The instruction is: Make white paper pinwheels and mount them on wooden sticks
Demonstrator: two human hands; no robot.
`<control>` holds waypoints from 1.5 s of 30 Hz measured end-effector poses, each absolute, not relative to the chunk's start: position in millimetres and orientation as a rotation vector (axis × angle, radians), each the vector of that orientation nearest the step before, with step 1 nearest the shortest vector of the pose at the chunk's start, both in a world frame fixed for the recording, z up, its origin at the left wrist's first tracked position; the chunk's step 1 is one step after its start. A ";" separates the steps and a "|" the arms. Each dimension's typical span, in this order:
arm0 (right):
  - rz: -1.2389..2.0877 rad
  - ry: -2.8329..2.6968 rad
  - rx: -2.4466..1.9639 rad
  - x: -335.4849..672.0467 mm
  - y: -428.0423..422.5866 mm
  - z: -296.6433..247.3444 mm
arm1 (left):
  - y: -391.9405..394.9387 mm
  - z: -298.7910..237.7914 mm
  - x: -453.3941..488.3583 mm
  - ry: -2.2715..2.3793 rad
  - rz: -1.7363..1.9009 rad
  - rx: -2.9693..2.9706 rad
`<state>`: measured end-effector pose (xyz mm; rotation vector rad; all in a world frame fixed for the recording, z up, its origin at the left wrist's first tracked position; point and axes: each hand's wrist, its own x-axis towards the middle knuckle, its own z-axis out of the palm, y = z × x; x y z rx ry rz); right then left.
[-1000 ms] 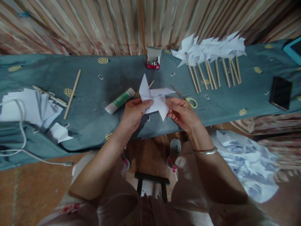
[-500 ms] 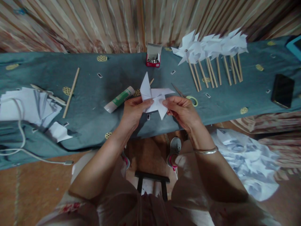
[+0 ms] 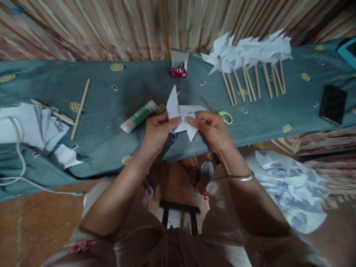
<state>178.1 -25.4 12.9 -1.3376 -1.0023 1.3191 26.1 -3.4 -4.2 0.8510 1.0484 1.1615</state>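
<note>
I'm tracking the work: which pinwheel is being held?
The central pinwheel, gripped by both left hand and right hand; no hand touches the row of pinwheels at upper right.

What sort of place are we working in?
Probably a home room used for papercraft: a teal pineapple-print tablecloth, a row of white paper pinwheels on pale wooden sticks, and pleated beige fabric curtains behind.

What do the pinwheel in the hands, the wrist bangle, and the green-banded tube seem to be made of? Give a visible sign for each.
White pinwheel: matt paper, by its thin, sharply folded blades. Bangle: probably polished metal, silvery with bright highlights. Green-banded tube: likely smooth plastic, from its even, pale, straight sides, though blur leaves this open.
</note>
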 end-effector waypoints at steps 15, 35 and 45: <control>1.247 -1.147 -1.312 178.8 -26.1 4.1 | -4.6 -6.1 26.6 1.042 1.142 0.817; 0.856 -1.601 -1.367 200.1 -47.2 22.2 | -0.1 -2.3 15.2 1.090 0.899 0.938; 0.791 -1.792 -1.454 198.8 -52.0 29.0 | 0.4 0.2 15.0 1.101 0.933 0.995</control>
